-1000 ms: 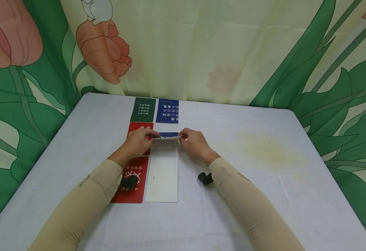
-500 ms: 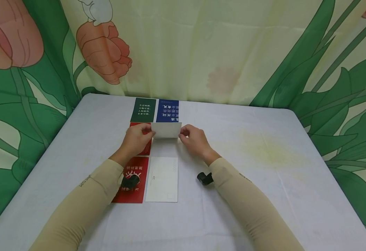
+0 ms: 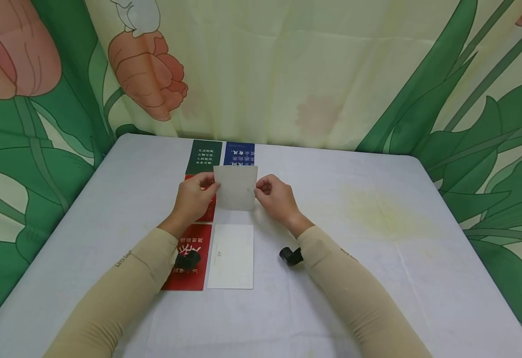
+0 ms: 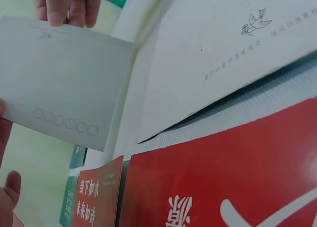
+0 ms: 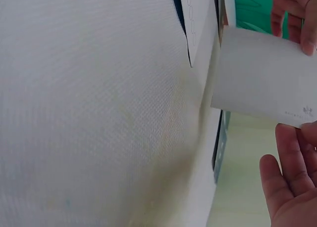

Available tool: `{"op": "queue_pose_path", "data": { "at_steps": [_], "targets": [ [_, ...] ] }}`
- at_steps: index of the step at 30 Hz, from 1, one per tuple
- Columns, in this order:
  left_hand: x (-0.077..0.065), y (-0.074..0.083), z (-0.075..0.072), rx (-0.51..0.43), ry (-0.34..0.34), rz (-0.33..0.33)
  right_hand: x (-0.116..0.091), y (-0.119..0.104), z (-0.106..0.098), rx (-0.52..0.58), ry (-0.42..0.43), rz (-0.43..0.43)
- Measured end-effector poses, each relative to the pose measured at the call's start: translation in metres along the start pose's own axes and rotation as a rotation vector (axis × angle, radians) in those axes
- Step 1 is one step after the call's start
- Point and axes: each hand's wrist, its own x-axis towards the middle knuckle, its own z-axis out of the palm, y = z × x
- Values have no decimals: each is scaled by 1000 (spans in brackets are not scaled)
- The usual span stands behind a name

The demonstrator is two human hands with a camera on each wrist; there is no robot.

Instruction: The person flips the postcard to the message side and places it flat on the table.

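Upright above the table, a postcard (image 3: 236, 188) turns its plain white back to the head camera. My left hand (image 3: 194, 196) pinches its left edge between thumb and fingers. At the opposite edge, my right hand (image 3: 277, 198) pinches it the same way. In the left wrist view, small circles are printed along one side of the postcard (image 4: 64, 83). Just behind the held card lie a green postcard (image 3: 205, 155) and a blue postcard (image 3: 240, 153), the blue one partly hidden. A red postcard (image 3: 208, 211) is partly covered by my left hand.
Nearer my body, another red postcard (image 3: 194, 276) lies under my left forearm, beside a white-backed postcard (image 3: 231, 256). A white cloth covers the table (image 3: 355, 248). A curtain with printed plants (image 3: 288, 74) hangs behind its far edge.
Seen nearly edge-on with a blue strip behind it a second ago, the held postcard has tilted up to show its full white back. Both hands keep their places at its edges.
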Motion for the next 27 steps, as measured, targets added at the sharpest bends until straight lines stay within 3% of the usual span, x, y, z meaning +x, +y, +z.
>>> {"op": "queue_pose_path", "data": {
  "at_steps": [8, 16, 27],
  "targets": [
    [-1, 0, 3, -85, 45, 12, -2, 1, 1, 37, 36, -20],
    [-4, -4, 4, 70, -23, 104, -2, 1, 1, -34, 37, -34],
    [-4, -6, 9, 147, -107, 79, 1, 3, 8, -69, -19, 0]
  ]
}}
